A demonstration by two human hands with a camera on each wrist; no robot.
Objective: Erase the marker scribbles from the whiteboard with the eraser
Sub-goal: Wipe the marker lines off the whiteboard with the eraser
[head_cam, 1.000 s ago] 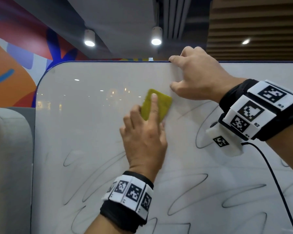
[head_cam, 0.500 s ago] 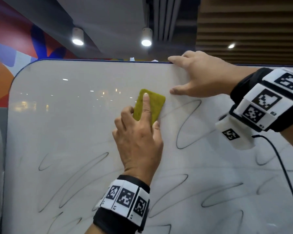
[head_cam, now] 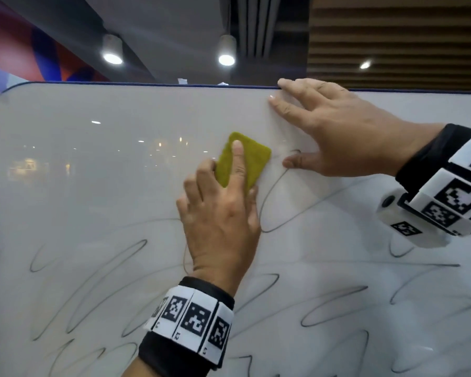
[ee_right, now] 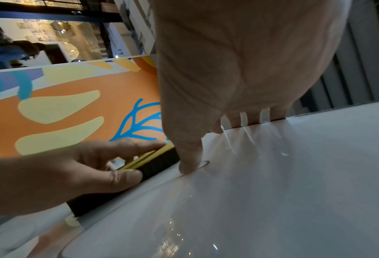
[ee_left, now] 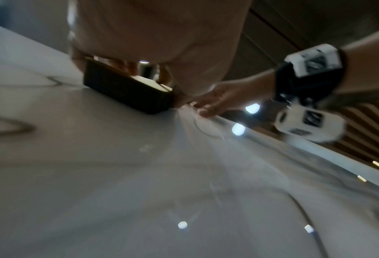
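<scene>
My left hand (head_cam: 220, 227) clamps eraser (head_cam: 242, 159), index finger laid along its back, pressing felt flat against whiteboard (head_cam: 93, 186). Eraser's long axis tilts up, slightly right. My right hand (head_cam: 335, 131), fingers spread, braces board's top edge, thumb just beside eraser. Scribbles (head_cam: 269, 213) below my hands.
</scene>
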